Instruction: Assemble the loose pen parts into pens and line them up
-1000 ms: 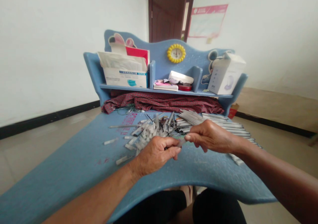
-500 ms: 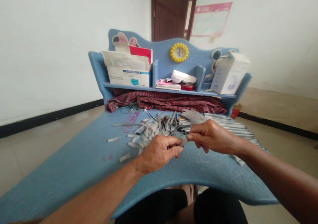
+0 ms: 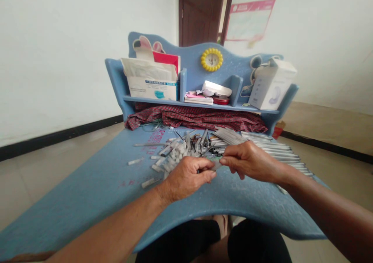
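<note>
My left hand [image 3: 190, 177] is closed, thumb and fingers pinching a small translucent plastic piece [image 3: 216, 164]. The fingers of my right hand [image 3: 246, 160] are closed at the other end of that piece, so both hands meet on it just above the desk. Fingers cover most of it, and its exact kind is hard to make out. Behind my left hand lies a heap of short clear plastic pieces [image 3: 175, 156] mixed with thin black sticks. Long slender grey-white rods with dark tips [image 3: 274, 152] lie in rows beyond my right hand.
The blue desk [image 3: 96, 200] has a curved front edge. Checked red cloth [image 3: 186, 119] lies under its shelf. On the shelf stand a mask box [image 3: 153, 88], a white box [image 3: 272, 86] and small items, with a yellow-rimmed clock [image 3: 211, 60] above. A loose clear piece [image 3: 135, 161] lies to the left.
The view has shifted very slightly. Both hands keep the same pinch on the small piece, with hardly any movement.
</note>
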A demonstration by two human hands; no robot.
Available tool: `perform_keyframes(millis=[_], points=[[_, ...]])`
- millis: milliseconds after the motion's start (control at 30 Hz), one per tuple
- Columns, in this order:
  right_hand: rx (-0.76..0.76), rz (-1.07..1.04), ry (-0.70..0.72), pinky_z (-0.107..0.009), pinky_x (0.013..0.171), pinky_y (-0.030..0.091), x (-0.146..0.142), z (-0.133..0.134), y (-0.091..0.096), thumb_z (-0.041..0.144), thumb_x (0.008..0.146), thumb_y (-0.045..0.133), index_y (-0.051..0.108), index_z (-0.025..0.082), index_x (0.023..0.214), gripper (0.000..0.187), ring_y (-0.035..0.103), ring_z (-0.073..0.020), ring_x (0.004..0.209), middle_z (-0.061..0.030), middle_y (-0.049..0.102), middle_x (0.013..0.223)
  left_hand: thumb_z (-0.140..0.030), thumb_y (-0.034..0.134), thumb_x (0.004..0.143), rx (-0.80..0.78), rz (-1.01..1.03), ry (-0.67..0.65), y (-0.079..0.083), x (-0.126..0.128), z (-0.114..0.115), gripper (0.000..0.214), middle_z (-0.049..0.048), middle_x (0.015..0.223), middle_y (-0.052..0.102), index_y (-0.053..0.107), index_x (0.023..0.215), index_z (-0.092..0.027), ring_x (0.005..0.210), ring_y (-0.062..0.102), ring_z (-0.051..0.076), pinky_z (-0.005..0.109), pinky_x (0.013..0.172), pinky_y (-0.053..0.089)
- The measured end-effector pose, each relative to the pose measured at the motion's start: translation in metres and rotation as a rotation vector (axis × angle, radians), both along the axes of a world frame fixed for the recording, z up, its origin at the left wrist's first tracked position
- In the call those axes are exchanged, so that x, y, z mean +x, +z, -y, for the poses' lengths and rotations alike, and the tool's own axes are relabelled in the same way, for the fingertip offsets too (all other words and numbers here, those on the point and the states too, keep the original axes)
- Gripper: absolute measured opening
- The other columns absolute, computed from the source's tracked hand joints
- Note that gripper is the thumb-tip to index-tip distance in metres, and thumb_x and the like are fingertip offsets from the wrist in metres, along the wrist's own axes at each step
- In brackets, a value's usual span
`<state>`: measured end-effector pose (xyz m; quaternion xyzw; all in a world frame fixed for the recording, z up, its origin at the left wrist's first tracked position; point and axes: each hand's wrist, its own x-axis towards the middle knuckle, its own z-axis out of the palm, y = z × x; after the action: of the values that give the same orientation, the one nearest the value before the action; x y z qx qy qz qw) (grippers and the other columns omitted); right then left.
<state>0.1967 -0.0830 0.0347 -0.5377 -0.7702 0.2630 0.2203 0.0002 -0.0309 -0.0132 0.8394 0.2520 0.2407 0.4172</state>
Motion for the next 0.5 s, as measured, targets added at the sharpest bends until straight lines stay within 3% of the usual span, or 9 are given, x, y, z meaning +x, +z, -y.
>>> perform_keyframes(millis=[233,367,500], points=[[0.093,0.03,-0.018,-0.016,0.041,0.036,-0.005,-0.001,0.0,0.042,0.087,0.048,0.052,0.015,0.063,0.036,0.052,-0.0058,0.042,0.0041,0.05,0.052,-0.024,0.058,0.075,0.135,0.034,0.082,0.0,0.0,-0.001,0.014,-0.0056,0.055,0.041,0.058,0.066,-0.014,0.054,0.039,0.008,0.019,0.051,0.031],[0.18,0.067,-0.068,-0.016,0.039,0.034,-0.012,-0.006,-0.001,0.037,0.087,0.046,0.051,0.015,0.057,0.037,0.05,-0.0053,0.039,0.004,0.049,0.047,-0.02,0.06,0.074,0.372,0.037,0.181,0.001,0.0,-0.003,0.008,-0.0032,0.06,0.051,0.06,0.068,-0.015,0.059,0.047,0.01,0.021,0.057,0.035],[0.144,0.006,-0.139,-0.016,0.035,0.035,-0.021,-0.015,0.003,0.039,0.087,0.044,0.05,0.016,0.057,0.038,0.052,-0.0067,0.035,0.0027,0.053,0.047,-0.021,0.062,0.075,0.614,0.071,0.31,0.005,-0.003,-0.006,0.005,0.0007,0.068,0.06,0.064,0.078,-0.017,0.067,0.052,0.013,0.024,0.065,0.039]])
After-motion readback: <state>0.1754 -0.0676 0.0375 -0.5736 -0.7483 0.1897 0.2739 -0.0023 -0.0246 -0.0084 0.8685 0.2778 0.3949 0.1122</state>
